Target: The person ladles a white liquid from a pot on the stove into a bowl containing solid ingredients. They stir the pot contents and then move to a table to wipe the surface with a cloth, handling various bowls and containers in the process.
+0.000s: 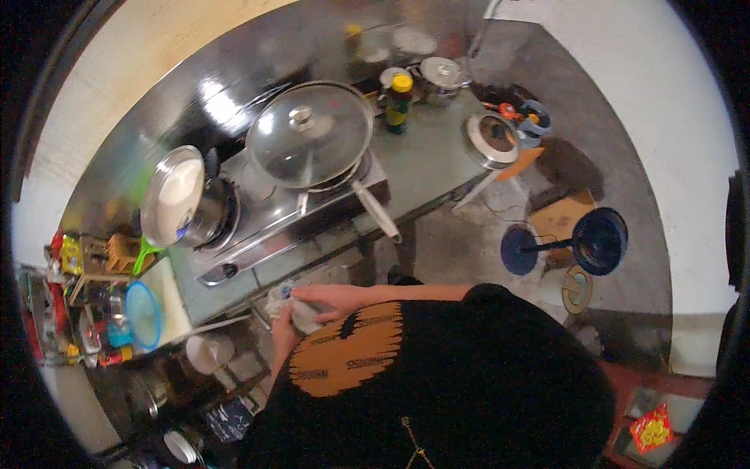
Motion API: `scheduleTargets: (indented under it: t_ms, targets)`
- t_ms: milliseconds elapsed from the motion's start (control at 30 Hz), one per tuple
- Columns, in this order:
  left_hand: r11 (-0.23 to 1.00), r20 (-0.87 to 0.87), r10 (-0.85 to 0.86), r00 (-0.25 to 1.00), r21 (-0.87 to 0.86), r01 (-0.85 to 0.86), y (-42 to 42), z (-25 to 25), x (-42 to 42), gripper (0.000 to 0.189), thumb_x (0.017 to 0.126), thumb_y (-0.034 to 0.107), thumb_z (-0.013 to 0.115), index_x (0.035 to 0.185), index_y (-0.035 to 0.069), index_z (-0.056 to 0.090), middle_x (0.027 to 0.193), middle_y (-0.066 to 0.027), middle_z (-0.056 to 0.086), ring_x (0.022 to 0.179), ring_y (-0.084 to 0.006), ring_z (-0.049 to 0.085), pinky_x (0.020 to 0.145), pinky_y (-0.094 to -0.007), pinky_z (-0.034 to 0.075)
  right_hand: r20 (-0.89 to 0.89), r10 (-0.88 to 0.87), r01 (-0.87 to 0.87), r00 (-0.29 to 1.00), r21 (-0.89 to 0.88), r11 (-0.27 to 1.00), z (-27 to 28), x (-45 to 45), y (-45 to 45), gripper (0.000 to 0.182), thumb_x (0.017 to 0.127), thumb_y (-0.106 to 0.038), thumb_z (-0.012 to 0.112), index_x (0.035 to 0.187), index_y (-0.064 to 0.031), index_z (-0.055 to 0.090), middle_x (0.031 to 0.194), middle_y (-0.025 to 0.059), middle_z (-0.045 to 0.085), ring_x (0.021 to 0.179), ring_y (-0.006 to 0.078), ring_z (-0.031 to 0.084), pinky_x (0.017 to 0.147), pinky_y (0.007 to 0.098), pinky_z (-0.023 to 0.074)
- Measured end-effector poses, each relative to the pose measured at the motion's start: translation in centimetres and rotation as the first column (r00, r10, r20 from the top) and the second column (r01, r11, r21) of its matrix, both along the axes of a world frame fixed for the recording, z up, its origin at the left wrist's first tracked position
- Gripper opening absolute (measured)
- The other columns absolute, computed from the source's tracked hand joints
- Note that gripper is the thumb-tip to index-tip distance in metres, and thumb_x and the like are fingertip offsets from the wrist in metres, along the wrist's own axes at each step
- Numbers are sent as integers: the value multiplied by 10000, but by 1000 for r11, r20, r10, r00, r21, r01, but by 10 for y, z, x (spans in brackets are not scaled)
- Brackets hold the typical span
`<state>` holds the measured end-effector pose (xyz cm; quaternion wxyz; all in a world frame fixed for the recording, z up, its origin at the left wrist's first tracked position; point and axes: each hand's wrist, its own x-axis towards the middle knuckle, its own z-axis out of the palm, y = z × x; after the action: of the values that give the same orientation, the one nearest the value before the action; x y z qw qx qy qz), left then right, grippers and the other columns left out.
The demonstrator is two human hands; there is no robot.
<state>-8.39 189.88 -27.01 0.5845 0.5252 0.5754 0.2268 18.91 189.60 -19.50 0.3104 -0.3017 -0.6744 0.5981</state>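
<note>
My right hand [334,298] reaches across from the right, its fingers over a crumpled whitish item [304,316], perhaps a cloth or plastic bag. From below, my left hand [282,328] grips the left side of the same item. Both hands are close to my body, just below the counter's front edge. Something small and blue shows at the item's top. Above them stands a gas stove [258,249] bearing a wide pan with a glass lid [310,135], its handle pointing towards me. At the stove's left, a steel pan [171,196] tilts over a dark pot [215,214].
A bottle with a yellow cap [398,105], a lidded steel pot [442,73] and a round glass-centred lid [492,140] are on the counter's right part. A blue basket [143,315] and green utensil [142,255] lie left. A dark blue fan [597,241] is on the right.
</note>
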Motion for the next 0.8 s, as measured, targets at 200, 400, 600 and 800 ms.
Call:
scheduleTargets:
  t_ms: [200, 400, 600, 800]
  targets:
    - [765, 227, 595, 771, -455, -457, 7, 84, 51, 449, 924, 373, 523, 1218, 34, 525, 1156, -98, 573, 1064, -286, 559, 858, -427, 470, 795, -138, 338, 591, -89, 937, -27, 170, -18, 446, 862, -315, 565, 1261, -118, 535, 1210, 123, 579, 1095, 325, 549, 907, 418, 460]
    - [619, 117, 749, 652, -473, -627, -10, 96, 83, 398, 933, 349, 525, 1194, 49, 529, 1152, -92, 572, 1046, -301, 565, 867, -456, 477, 694, -719, 907, 30, 284, 312, -52, 411, -43, 355, 821, -261, 592, 1122, -77, 630, 1023, 135, 663, 923, 281, 641, 824, 370, 495]
    - [538, 229, 835, 501, -534, -652, -40, 98, 173, 413, 927, 315, 536, 1237, 44, 501, 1191, -106, 549, 1091, -305, 546, 874, -473, 472, 414, -909, 989, -55, 145, 7, -89, 612, -5, 378, 834, -298, 656, 1149, -93, 621, 826, 26, 620, 696, 142, 585, 624, 285, 490]
    - [590, 386, 803, 453, -413, -693, -79, 132, 244, 446, 943, 356, 501, 1217, 4, 507, 1147, -107, 593, 1035, -256, 590, 827, -407, 487, 291, -956, 847, -30, -501, -179, -96, 643, 61, 308, 830, -311, 671, 1092, -153, 632, 873, 29, 572, 702, 132, 538, 508, 245, 446]
